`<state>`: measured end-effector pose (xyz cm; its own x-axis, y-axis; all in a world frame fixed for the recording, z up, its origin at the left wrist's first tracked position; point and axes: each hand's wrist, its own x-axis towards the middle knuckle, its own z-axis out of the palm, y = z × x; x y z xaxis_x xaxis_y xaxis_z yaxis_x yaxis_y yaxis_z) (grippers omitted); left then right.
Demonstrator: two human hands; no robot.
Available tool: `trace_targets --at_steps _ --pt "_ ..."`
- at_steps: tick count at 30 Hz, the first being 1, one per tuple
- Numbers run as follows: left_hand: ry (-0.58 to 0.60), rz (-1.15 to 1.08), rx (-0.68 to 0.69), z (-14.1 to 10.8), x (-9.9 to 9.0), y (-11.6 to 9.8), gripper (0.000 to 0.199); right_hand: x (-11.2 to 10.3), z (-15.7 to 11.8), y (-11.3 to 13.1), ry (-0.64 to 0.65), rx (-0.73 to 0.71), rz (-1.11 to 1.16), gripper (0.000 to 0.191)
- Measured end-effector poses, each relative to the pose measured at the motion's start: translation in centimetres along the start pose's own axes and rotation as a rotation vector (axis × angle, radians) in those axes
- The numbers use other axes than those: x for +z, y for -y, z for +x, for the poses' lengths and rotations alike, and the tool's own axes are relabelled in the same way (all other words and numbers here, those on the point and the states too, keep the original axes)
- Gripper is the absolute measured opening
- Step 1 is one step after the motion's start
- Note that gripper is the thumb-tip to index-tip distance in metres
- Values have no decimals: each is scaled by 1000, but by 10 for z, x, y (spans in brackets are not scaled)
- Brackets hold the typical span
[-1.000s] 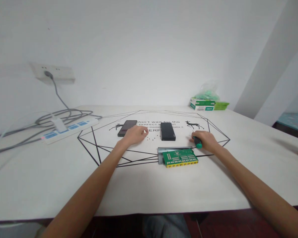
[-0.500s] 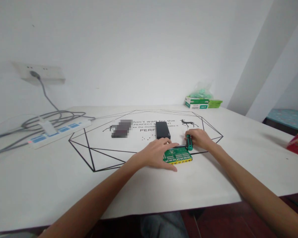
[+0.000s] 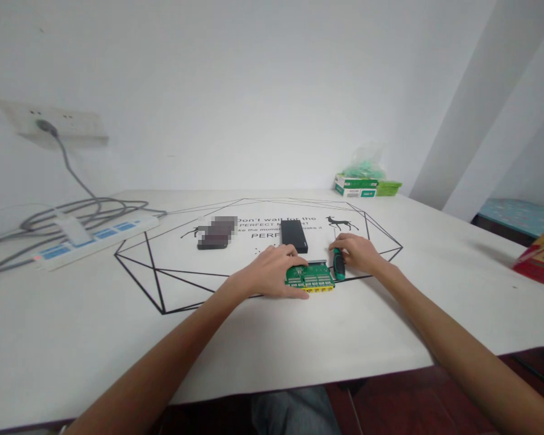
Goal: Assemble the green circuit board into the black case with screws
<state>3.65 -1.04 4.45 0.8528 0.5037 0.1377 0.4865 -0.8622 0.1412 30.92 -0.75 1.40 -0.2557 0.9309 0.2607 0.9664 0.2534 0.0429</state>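
Observation:
My left hand grips the left end of a green circuit board, its thumb at the near edge and its fingers at the far edge. Yellow ports run along the board's near side. Just right of the board, my right hand is closed on a screwdriver with a green and black handle. Its handle end points towards me and the thin shaft points away. Beyond the board lies a black rectangular case. Several tiny screws lie left of the case, partly hidden by my left hand.
At the left are a white power strip and coiled grey cables. A dark, partly blurred phone-like object lies left of centre. Green and white boxes stand at the back right, and a red package at the right edge.
The circuit board and my left hand have slid slightly left and away from me. The screwdriver has tilted lower in my right hand, apart from the board. The view has shifted a little.

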Motion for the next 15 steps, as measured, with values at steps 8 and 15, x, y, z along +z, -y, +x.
trace_targets --at_steps 8,15 --pt "20 -18 -53 1 -3 -1 67 -3 -2 16 -1 10 12 34" --pt "25 -147 -79 2 2 2 54 -7 -5 24 -221 110 23 31"
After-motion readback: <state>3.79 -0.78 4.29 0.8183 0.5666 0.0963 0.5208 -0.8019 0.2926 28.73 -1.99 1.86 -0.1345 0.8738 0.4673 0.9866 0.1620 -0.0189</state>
